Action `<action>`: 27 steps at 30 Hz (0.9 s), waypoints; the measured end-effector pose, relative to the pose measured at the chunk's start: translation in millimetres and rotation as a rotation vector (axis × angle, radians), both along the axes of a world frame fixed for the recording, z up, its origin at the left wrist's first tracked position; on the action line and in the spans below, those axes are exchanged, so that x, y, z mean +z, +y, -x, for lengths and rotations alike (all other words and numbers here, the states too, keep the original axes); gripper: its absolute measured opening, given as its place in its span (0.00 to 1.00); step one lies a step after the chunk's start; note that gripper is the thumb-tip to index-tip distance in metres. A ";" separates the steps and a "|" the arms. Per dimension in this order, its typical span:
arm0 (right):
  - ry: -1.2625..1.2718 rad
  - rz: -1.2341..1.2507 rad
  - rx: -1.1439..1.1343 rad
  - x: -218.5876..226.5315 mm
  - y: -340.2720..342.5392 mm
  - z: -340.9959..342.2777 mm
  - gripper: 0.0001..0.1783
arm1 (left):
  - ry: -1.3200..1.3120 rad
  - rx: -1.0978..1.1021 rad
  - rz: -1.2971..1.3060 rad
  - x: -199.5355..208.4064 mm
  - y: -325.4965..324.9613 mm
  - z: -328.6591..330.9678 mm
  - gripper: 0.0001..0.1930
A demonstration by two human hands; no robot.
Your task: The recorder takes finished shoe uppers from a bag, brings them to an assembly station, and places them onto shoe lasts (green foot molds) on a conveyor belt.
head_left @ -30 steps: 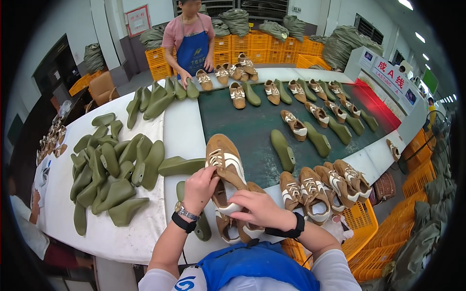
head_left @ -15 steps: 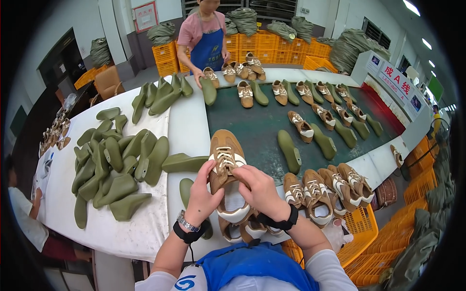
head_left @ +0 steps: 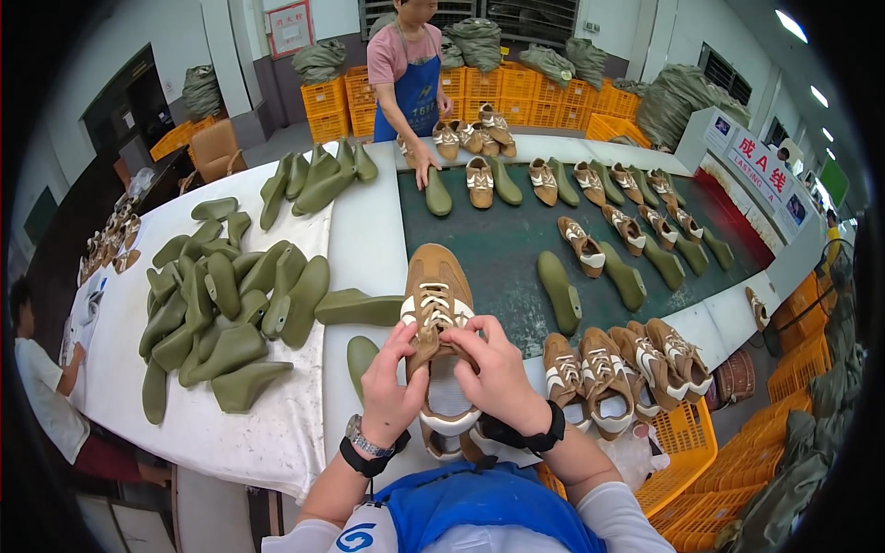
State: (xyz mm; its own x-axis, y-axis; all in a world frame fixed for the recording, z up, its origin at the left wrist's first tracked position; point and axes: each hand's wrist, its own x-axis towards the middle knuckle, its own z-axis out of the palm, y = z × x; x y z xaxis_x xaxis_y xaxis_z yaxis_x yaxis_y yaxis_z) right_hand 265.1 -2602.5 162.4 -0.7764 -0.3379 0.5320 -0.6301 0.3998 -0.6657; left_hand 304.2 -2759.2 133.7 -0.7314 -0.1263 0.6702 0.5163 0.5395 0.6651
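A brown suede sneaker [head_left: 439, 269] with white side stripes and white laces is held in front of me, toe pointing away and opening toward me. My left hand [head_left: 392, 385] grips its left side near the collar. My right hand [head_left: 499, 370] holds the other side, and fingers of both hands meet at the tongue below the laces. The pale insole shows between my hands. Beneath the held shoe, other sneakers are partly hidden. Just left of my left hand lies a green shoe last [head_left: 361, 359], with another last [head_left: 358, 308] lying crosswise beyond it.
A heap of green lasts [head_left: 221, 304] covers part of the white-topped table [head_left: 286, 419]. Rows of sneakers and lasts stand on the dark green belt [head_left: 470, 253]. Right of me, several sneakers [head_left: 604, 373] sit beside an orange crate [head_left: 690, 442]. Opposite, a co-worker [head_left: 406, 83] touches a last [head_left: 439, 192].
My fingers have drawn closer together at the sneaker's tongue. Across the table, the co-worker's hand has moved right with a last, onto the belt. The whole view has shifted slightly.
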 end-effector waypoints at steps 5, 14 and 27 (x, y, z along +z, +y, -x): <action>0.070 -0.020 0.101 -3.4 3.9 1.1 0.21 | -0.025 0.003 0.085 8.6 -3.4 -8.4 0.14; -0.117 -0.008 0.403 -5.0 17.6 -4.2 0.10 | -0.243 -0.162 -0.591 -2.6 -12.8 -6.5 0.08; -0.142 0.551 0.103 -28.8 30.7 12.7 0.16 | -0.085 -0.148 0.396 -3.4 2.0 2.9 0.13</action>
